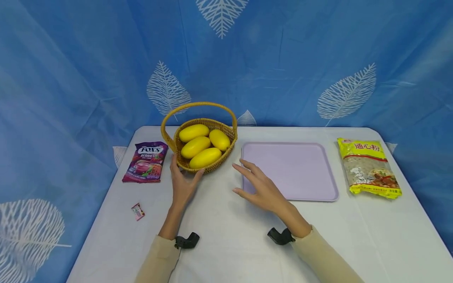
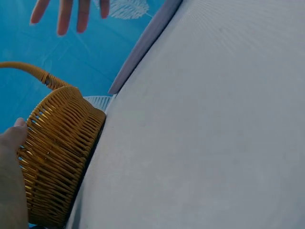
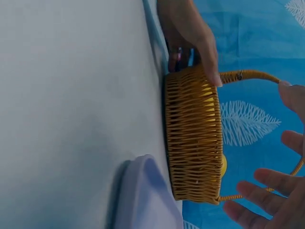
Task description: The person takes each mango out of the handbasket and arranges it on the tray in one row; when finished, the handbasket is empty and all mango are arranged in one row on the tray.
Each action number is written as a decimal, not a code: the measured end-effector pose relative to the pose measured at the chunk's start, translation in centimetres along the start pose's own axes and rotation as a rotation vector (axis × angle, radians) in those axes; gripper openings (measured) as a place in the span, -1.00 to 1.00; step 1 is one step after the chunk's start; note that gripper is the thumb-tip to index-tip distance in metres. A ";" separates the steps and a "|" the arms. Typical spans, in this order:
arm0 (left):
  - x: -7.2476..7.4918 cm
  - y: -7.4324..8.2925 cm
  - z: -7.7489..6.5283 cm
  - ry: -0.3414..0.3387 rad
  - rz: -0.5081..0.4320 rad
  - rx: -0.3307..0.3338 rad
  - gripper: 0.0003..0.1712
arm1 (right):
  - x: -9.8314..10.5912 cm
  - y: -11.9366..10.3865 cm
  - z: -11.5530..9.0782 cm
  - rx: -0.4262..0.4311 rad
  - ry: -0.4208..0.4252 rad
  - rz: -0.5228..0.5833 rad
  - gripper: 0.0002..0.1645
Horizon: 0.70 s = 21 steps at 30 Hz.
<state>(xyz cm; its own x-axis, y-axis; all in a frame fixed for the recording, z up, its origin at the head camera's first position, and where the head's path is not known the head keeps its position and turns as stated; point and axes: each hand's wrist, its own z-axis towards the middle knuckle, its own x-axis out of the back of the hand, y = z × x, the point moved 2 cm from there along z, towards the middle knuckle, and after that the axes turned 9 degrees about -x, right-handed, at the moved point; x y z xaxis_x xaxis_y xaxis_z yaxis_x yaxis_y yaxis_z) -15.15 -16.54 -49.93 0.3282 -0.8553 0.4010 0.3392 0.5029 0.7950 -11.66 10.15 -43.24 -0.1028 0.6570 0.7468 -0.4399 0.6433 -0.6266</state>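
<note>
Left hand (image 1: 182, 188) grasps near-left side of wicker basket (image 3: 193, 138), four yellow fruits (image 1: 196, 147) inside, at back of counter (image 1: 223, 236) beside purple packet (image 1: 146, 162). Right hand (image 1: 261, 188) empty, fingers spread, near lilac tray (image 1: 291, 171).

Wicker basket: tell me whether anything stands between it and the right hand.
Nothing visible does: in the head view, only white tabletop shows between the right hand and the wicker basket. The left hand is at its near left side, outside that gap.

Woven wicker basket (image 1: 217, 168), smooth plastic-looking tray (image 1: 288, 169)
</note>
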 end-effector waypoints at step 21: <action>-0.4 -1.7 -0.3 0.037 -0.136 -0.040 0.10 | -2.3 -0.6 10.7 0.087 -0.129 -0.121 -0.31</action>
<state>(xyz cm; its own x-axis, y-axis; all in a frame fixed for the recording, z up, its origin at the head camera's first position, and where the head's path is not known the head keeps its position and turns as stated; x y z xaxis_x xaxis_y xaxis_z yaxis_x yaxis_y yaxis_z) -15.60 -16.99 -51.59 0.3089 -0.9109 0.2735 0.4172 0.3882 0.8217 -20.70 4.05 -42.16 -0.1556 0.5180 0.8411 -0.5310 0.6742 -0.5134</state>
